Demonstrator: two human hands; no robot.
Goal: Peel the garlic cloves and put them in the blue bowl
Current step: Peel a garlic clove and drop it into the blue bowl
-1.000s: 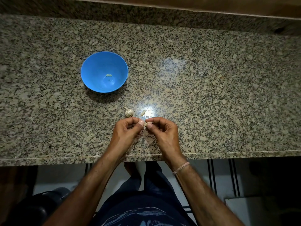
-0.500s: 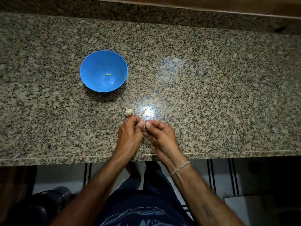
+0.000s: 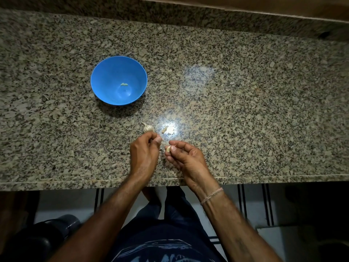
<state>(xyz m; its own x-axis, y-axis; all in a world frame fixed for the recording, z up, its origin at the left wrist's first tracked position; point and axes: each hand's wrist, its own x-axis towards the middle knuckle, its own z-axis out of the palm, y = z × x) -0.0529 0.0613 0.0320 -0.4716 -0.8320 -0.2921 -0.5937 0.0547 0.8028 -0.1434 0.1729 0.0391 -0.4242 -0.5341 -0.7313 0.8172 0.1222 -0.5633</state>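
**Garlic-peeling station on a granite counter: contents**

- Blue bowl [image 3: 98,72]: round, upright on the speckled granite countertop [image 3: 245,110]. It serves as the reference for all other entries.
- Peeled clove [image 3: 124,84]: one pale piece lying inside the blue bowl, near the middle of its floor.
- Garlic bulb [image 3: 147,128]: small, whitish, stem stub pointing up-left. It sits on the counter nearer the person than the blue bowl and a little to its right.
- Skin scrap [image 3: 164,129]: small pale sliver just right of the bulb, in a glare patch.
- Right hand [image 3: 187,157]: nearer the counter edge than the blue bowl, and right of it. Thumb and forefinger pinch a garlic clove [image 3: 167,148]. Thread bracelet [image 3: 211,195] on the wrist.
- Left hand [image 3: 144,156]: just beside the right hand, a narrow gap between them. Fingers are curled toward the thumb; whether they grip any skin cannot be told.
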